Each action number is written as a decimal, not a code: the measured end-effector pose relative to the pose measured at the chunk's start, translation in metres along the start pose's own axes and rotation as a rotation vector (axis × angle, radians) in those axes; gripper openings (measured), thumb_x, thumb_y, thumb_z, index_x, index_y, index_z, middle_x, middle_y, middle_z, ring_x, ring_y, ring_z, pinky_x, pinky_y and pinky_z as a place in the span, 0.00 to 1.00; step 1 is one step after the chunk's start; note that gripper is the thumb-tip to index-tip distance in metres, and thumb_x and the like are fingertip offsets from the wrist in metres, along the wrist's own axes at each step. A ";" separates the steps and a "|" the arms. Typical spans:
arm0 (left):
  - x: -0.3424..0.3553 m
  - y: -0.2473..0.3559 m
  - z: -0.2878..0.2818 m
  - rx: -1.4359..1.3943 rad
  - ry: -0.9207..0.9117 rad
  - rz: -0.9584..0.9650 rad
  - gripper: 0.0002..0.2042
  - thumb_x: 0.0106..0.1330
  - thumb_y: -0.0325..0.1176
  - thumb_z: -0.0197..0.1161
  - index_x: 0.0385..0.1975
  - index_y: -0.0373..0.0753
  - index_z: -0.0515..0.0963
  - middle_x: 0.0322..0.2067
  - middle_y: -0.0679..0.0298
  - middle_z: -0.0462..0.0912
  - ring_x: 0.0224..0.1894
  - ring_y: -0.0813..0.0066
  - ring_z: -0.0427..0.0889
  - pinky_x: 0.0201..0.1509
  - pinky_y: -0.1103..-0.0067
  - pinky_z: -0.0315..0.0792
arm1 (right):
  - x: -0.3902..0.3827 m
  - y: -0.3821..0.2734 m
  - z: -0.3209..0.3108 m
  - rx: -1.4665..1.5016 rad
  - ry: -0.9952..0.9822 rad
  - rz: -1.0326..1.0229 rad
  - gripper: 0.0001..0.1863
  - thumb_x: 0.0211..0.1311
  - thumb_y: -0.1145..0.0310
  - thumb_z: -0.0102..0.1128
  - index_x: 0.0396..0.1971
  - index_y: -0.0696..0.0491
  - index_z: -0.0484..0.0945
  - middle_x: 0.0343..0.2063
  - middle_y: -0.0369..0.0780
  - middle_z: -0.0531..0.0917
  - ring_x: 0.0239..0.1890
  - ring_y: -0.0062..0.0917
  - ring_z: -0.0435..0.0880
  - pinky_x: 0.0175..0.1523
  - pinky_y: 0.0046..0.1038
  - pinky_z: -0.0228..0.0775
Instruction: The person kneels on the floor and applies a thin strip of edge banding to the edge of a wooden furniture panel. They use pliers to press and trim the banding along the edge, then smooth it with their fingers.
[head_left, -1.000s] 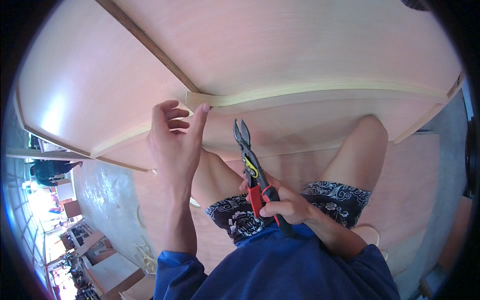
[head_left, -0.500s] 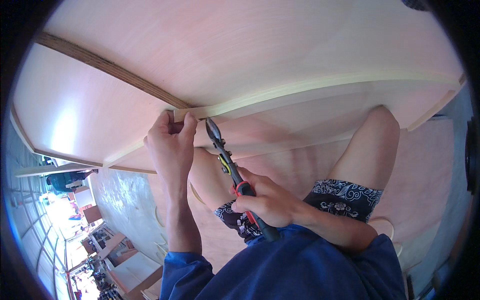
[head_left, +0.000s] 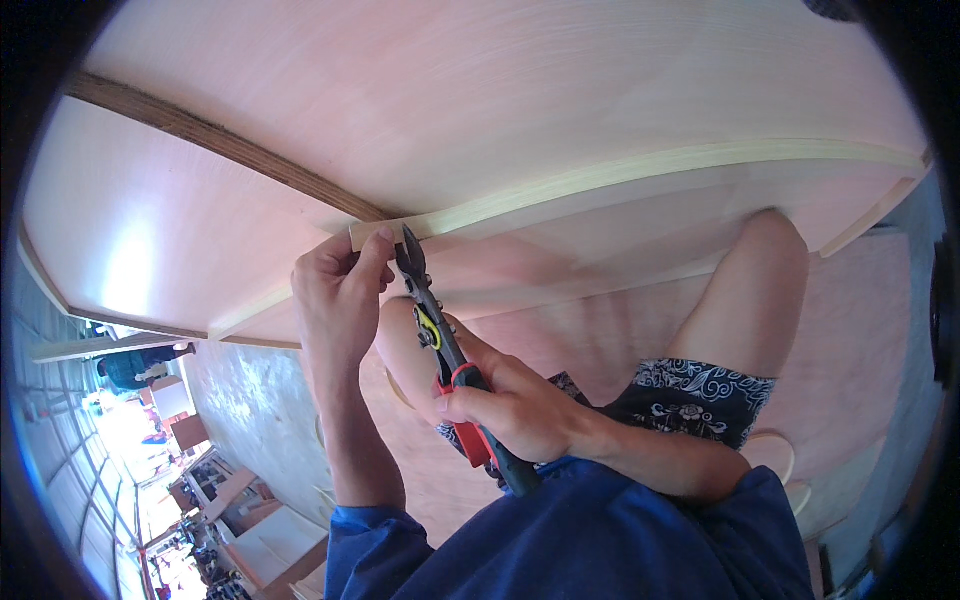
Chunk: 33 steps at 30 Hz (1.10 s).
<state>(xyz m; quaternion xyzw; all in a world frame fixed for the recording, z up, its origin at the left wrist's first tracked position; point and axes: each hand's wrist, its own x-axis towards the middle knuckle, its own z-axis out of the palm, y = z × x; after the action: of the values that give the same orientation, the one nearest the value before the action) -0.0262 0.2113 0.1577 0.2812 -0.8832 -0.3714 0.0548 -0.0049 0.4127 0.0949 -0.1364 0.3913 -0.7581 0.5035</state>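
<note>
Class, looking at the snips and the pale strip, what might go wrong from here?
The tips of the snips sit right beside the left hand, so a slip might nip it. The pale strip is pinched near its end, so it could twist or shift.

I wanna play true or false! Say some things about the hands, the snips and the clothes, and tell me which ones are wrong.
1. The right hand holds the snips. True.
2. The left hand is empty. False: it holds the end of a pale strip between thumb and fingers.
3. The snips' handles are all green. False: they are red and black.
4. The snips' blades are close to the left thumb. True.
5. The shirt is yellow. False: it is blue.
6. The shorts are black with a pale pattern. True.
</note>
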 end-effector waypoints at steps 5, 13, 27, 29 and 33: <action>0.002 -0.002 -0.002 -0.086 -0.047 0.038 0.14 0.77 0.35 0.70 0.35 0.28 0.89 0.23 0.65 0.85 0.26 0.82 0.81 0.33 0.80 0.73 | 0.002 0.004 -0.004 0.069 -0.096 0.108 0.41 0.70 0.71 0.58 0.81 0.54 0.54 0.36 0.33 0.73 0.39 0.18 0.74 0.50 0.26 0.70; 0.000 0.004 -0.006 -0.039 -0.046 0.013 0.13 0.77 0.35 0.70 0.39 0.29 0.90 0.24 0.65 0.85 0.28 0.82 0.81 0.35 0.81 0.74 | 0.008 0.008 -0.003 0.003 -0.034 -0.071 0.19 0.69 0.62 0.61 0.52 0.55 0.68 0.25 0.35 0.74 0.28 0.22 0.75 0.37 0.31 0.67; -0.003 0.010 -0.007 -0.026 -0.071 0.013 0.12 0.78 0.36 0.68 0.37 0.33 0.89 0.24 0.67 0.83 0.28 0.83 0.76 0.35 0.80 0.69 | 0.010 0.007 -0.006 -0.139 0.004 -0.176 0.17 0.69 0.58 0.62 0.38 0.57 0.70 0.19 0.38 0.74 0.23 0.27 0.75 0.32 0.36 0.66; -0.002 0.009 -0.008 -0.034 -0.082 0.018 0.12 0.79 0.36 0.68 0.38 0.33 0.89 0.24 0.67 0.83 0.28 0.83 0.76 0.35 0.80 0.69 | 0.009 0.005 -0.007 -0.118 0.010 -0.150 0.17 0.68 0.60 0.62 0.44 0.57 0.69 0.23 0.38 0.74 0.25 0.26 0.75 0.34 0.35 0.66; 0.001 0.008 -0.008 -0.072 -0.095 0.019 0.12 0.79 0.35 0.68 0.39 0.30 0.89 0.25 0.66 0.85 0.29 0.82 0.79 0.36 0.81 0.73 | 0.007 0.004 -0.009 -0.077 -0.035 -0.036 0.27 0.66 0.66 0.61 0.62 0.59 0.65 0.34 0.38 0.76 0.33 0.23 0.77 0.40 0.31 0.69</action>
<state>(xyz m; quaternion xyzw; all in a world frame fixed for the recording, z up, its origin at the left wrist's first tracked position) -0.0280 0.2106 0.1693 0.2526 -0.8736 -0.4152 0.0263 -0.0109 0.4098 0.0843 -0.1761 0.4087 -0.7491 0.4908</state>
